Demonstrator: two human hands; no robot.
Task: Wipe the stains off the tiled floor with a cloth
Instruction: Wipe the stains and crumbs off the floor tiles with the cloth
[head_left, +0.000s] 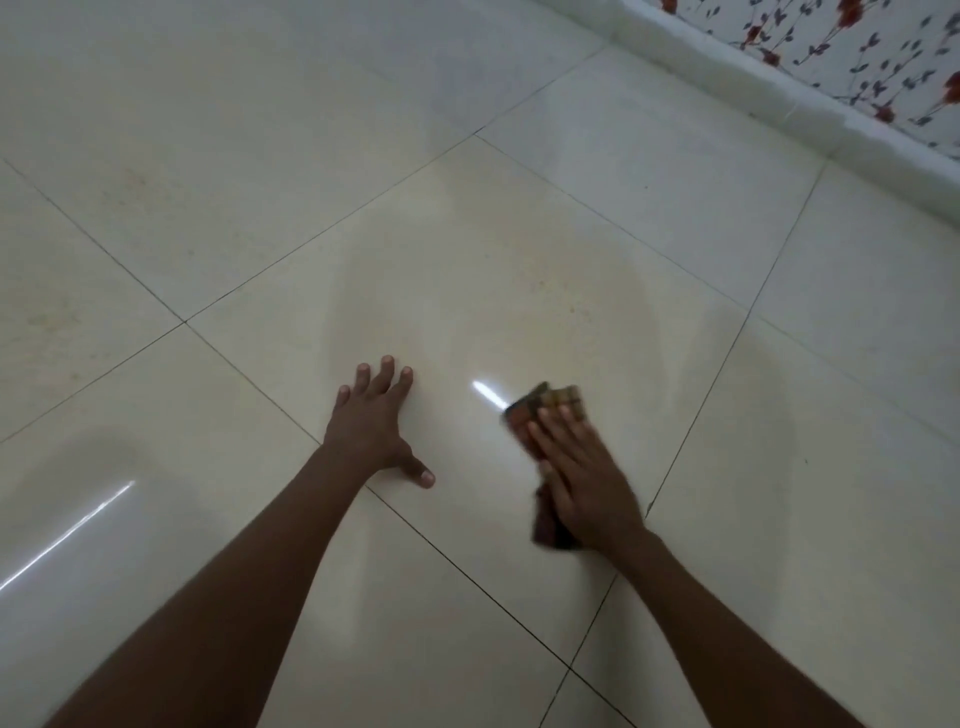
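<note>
Your right hand (582, 467) lies flat on the cloth (550, 410), fingers extended and close together, palm pressing it onto the tiled floor (467, 270). No pinch or grip that I can see; the hand simply covers the cloth. The cloth is dark with a plaid-like pattern; one end sticks out past your fingertips, another darker end shows below your palm near the wrist. Both hand and cloth are motion-blurred.

The cloth sits on the large centre tile, right of a bright glare streak (488, 393) and just left of a grout line (727, 343) that passes under your right forearm.

Your left hand (376, 421) is planted bare on the same tile, fingers spread, thumb splayed out to the side, holding nothing. It is well apart from the cloth, with the glare streak between the two hands. A second grout line passes under the left hand near its wrist.

Faint brownish stains (140, 182) show on the tile at far left, well away from the cloth. A few small specks (537, 285) sit ahead of the cloth on the centre tile.

Top right: a white skirting (779, 88) runs along a floral-patterned wall (857, 47).
</note>
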